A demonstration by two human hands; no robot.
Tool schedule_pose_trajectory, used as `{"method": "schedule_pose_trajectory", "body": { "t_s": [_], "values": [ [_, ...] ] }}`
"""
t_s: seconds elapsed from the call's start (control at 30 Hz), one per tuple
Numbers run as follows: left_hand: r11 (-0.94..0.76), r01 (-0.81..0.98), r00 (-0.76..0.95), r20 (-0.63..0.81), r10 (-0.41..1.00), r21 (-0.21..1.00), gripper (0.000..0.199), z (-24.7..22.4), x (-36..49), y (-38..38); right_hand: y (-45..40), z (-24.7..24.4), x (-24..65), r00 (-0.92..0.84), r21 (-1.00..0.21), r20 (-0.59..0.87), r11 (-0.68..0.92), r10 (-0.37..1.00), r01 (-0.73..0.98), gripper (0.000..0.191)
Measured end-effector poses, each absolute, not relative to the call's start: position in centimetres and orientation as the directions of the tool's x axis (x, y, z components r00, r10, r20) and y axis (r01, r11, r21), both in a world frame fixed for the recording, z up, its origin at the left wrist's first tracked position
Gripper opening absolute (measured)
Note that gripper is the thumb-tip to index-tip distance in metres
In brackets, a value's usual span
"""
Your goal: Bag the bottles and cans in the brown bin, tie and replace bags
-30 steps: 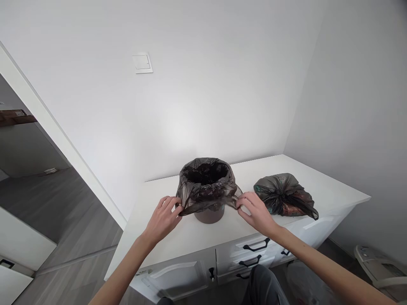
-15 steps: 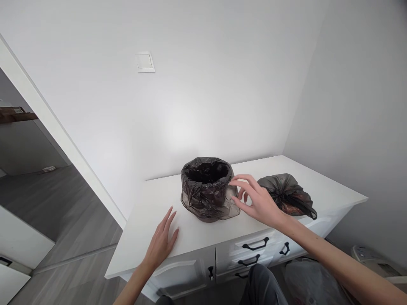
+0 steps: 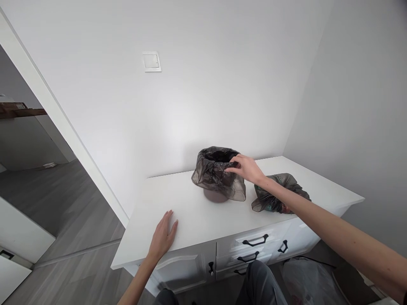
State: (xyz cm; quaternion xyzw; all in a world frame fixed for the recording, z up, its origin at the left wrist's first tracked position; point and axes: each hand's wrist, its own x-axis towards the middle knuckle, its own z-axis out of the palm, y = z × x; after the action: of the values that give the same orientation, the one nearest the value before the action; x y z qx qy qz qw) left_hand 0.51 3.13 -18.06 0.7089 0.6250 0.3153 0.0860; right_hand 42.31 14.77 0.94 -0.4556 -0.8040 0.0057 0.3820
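Observation:
A small brownish bin (image 3: 215, 195) stands towards the back of the white dresser top. A translucent black trash bag (image 3: 208, 174) lines it, folded out over the rim and hanging loosely around its sides. My right hand (image 3: 246, 167) is closed on the near right of the bin's bag-covered rim, thumb outside and fingers over the edge. Resting on the dresser top near its front edge is my left hand (image 3: 163, 235), fingers stretched out and holding nothing. A filled black plastic bag (image 3: 282, 186) lies to the right, partly behind my right forearm.
The white dresser (image 3: 184, 271) has black handles along its front. Walls stand behind and to the right of it, with a light switch (image 3: 151, 62) above. A clear plastic bag (image 3: 310, 281) sits on the floor at the lower right.
My right hand has closed on the rim, where before it was open beside the bin. The lined bin has moved back towards the wall and right. My left hand stays on the dresser.

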Motion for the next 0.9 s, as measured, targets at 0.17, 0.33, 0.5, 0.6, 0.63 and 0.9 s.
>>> {"method": "schedule_pose_trajectory", "body": {
  "t_s": [0.17,0.33,0.5,0.6,0.63,0.9],
  "values": [
    [-0.097,0.714,-0.092,0.23,0.969,0.694,0.058,-16.4,1.0,2.7,18.1,0.7,45.9,-0.151,-0.361,0.593,0.429,0.791,0.828,0.037],
    [-0.072,0.518,-0.167,0.183,0.969,0.852,0.064,-15.0,0.8,2.2,20.2,-0.4,49.2,-0.019,-0.352,0.567,0.264,0.823,0.898,0.032],
    [-0.089,0.31,-0.247,0.171,0.954,0.947,0.067,-14.4,0.3,2.2,21.6,-1.6,51.8,0.085,-0.341,0.538,0.125,0.839,0.932,0.039],
    [-0.085,0.146,-0.272,0.123,0.955,0.986,0.074,-14.0,0.5,2.3,22.2,-2.0,52.6,0.143,-0.329,0.519,0.043,0.842,0.943,0.045],
    [-0.074,0.13,-0.278,0.108,0.954,0.989,0.075,-13.8,0.6,2.4,22.3,-2.1,52.7,0.158,-0.325,0.511,0.019,0.845,0.946,0.046],
    [-0.095,0.128,-0.278,0.128,0.952,0.987,0.075,-14.3,0.7,2.5,20.3,-3.6,51.9,0.121,-0.258,0.598,0.047,0.792,0.965,0.052]
  ]
}}
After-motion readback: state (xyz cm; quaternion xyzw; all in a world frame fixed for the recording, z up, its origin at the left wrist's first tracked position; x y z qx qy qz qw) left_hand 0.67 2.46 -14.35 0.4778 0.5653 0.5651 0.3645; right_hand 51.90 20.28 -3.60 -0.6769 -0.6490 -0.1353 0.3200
